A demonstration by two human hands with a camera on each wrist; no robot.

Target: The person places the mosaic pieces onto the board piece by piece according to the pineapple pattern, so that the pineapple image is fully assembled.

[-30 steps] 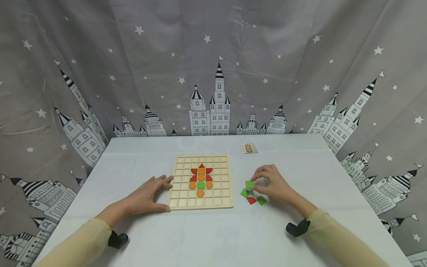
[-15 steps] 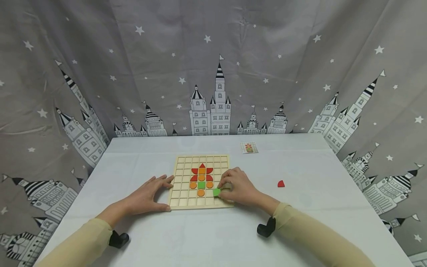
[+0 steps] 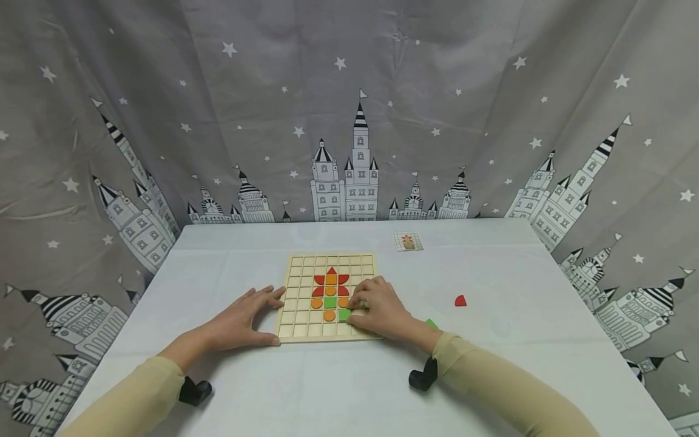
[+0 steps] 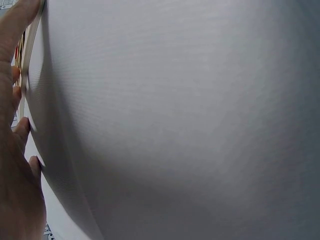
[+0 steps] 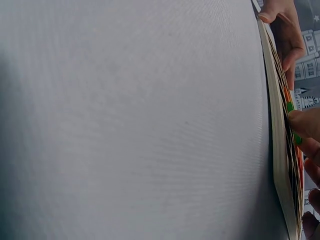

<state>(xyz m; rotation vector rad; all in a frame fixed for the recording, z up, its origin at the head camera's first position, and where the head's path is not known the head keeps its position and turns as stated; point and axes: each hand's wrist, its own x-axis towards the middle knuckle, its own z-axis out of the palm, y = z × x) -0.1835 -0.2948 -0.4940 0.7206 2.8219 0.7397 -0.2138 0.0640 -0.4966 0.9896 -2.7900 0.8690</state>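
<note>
A square wooden grid board (image 3: pixel 329 340) lies on the table with a figure of red, orange and green pieces on it. My right hand (image 3: pixel 379 311) is over the board's right side, its thumb and fingers pinching a green square tile (image 3: pixel 344 315). That tile is at a cell just right of the lowest orange disc (image 3: pixel 329 315). In the right wrist view the thumb presses against the green tile (image 5: pixel 298 139). My left hand (image 3: pixel 235 323) rests by the left edge of the board, thumb and fingers spread and touching its side.
A red quarter-round piece (image 3: pixel 460 301) lies on the table to the right. Part of another green piece (image 3: pixel 431 323) peeks out behind the right forearm. A small pattern card (image 3: pixel 408 241) lies beyond the board, showing a similar figure.
My right hand has carried a green tile left from the loose pieces to the board, then slightly farther left. The red piece now lies farther right. The left hand stays put.
</note>
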